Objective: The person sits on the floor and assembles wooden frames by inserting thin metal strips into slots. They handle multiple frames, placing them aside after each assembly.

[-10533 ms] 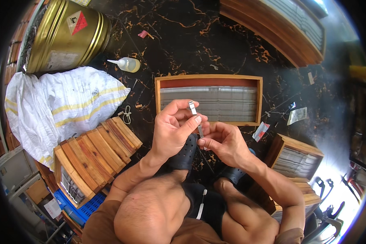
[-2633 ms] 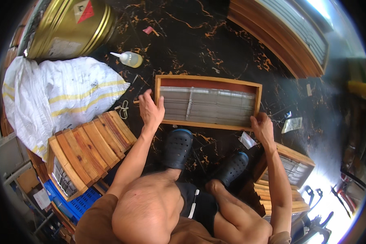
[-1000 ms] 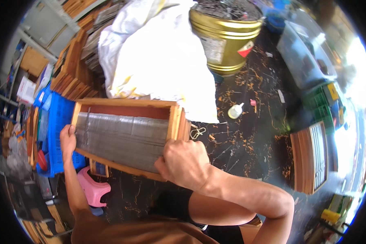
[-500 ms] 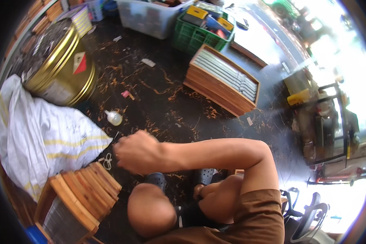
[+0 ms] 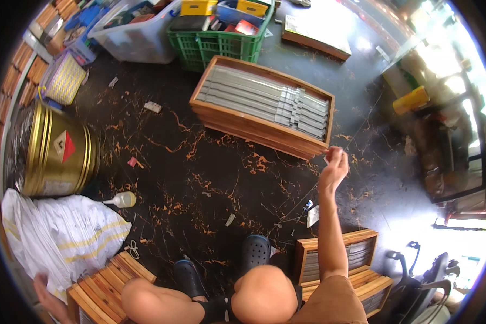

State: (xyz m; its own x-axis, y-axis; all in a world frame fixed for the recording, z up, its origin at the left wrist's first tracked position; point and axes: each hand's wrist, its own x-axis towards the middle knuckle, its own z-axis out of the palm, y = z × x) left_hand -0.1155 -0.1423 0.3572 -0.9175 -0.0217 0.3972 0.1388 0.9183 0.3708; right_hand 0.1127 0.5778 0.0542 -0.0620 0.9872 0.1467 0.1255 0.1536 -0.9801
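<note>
Stretched forward on the right, my right hand [image 5: 335, 168] has its fingers pinched together, with a small whitish bit at their tips that I cannot make out. It is beside the near right corner of a stack of wooden frames [image 5: 264, 141], whose top frame holds rows of grey ribbed strips [image 5: 248, 89]. At the lower left edge my left hand [image 5: 51, 299] is open and slightly blurred, fingers extended, near a slatted stack of wooden pieces [image 5: 110, 278]. A white sack with yellow stripes [image 5: 65, 227] lies just beyond it.
A gold drum [image 5: 59, 154] and a squeeze bottle [image 5: 123, 200] are at the left. Farther off stand a clear bin [image 5: 140, 40] and a green crate [image 5: 213, 48]. More wooden frames [image 5: 337, 237] and an office chair [image 5: 426, 286] are at the lower right. Litter dots the dark floor [image 5: 200, 178].
My right arm has swung from across my body, by the sack, out to the right beside the frame stack. My left hand has come into view. The whole view has shifted.
</note>
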